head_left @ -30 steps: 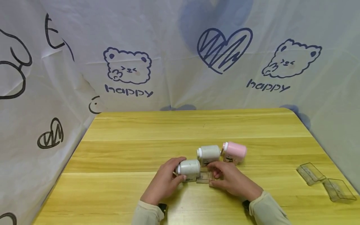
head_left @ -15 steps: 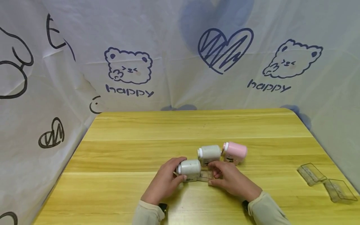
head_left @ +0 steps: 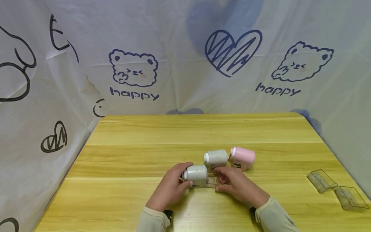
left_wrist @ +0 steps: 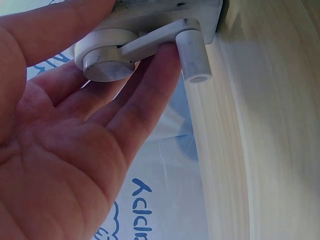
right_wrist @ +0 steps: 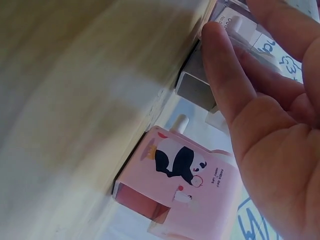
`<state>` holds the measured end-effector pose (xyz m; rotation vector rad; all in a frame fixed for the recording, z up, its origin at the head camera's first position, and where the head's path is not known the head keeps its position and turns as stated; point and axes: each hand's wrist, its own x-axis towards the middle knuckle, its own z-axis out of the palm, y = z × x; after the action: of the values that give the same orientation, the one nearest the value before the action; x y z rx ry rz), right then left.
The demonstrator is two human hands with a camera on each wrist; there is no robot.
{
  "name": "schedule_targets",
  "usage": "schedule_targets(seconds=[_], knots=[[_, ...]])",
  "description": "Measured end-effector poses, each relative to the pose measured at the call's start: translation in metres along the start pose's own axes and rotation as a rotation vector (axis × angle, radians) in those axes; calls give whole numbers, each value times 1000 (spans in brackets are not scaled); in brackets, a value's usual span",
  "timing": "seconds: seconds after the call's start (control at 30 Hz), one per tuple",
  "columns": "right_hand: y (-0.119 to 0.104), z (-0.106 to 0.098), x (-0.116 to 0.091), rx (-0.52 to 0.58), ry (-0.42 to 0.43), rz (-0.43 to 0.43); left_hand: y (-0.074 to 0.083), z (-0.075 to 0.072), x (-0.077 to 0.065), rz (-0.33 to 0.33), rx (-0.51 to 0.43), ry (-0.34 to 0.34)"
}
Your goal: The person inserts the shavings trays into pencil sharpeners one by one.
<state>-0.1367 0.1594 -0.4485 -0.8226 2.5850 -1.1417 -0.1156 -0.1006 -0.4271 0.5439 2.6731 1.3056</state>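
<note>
My left hand (head_left: 171, 187) grips a pale grey hand-crank pencil sharpener (head_left: 196, 173) near the table's front, thumb on its near side. Its white crank handle (left_wrist: 194, 56) shows beside my fingers in the left wrist view. With my right hand (head_left: 238, 184) I pinch a clear shavings tray (head_left: 212, 181) by its right end. The tray's left end is right at the sharpener's base. Just behind stands a second grey sharpener (head_left: 218, 157), close to my right fingers. To its right is a pink sharpener (head_left: 244, 155), printed with a panda in the right wrist view.
Two more clear trays (head_left: 321, 181) lie near the right edge of the wooden table (head_left: 139, 154). A white cloth (head_left: 179, 64) with blue drawings hangs behind the table and along its sides.
The clear tray has turned slightly at the sharpener's base, its near edge now slanting. Both hands keep nearly the same place and the other sharpeners stay put.
</note>
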Motion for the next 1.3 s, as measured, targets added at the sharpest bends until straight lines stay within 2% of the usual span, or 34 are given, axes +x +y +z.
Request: schedule_targets(seconds=[0.27,0.43,0.83,1.3], knots=[[-3,1,2,1,-23,-22,0,0,-1,12,0,1],[-4,1,4,-5,-19,-43,0,1,-1,18,-4,9],[-8,3,9,-63,-14,-20,-1,1,-1,17,-2,8],[-7,6,9,-66,-1,-65,-1,1,-1,24,3,12]])
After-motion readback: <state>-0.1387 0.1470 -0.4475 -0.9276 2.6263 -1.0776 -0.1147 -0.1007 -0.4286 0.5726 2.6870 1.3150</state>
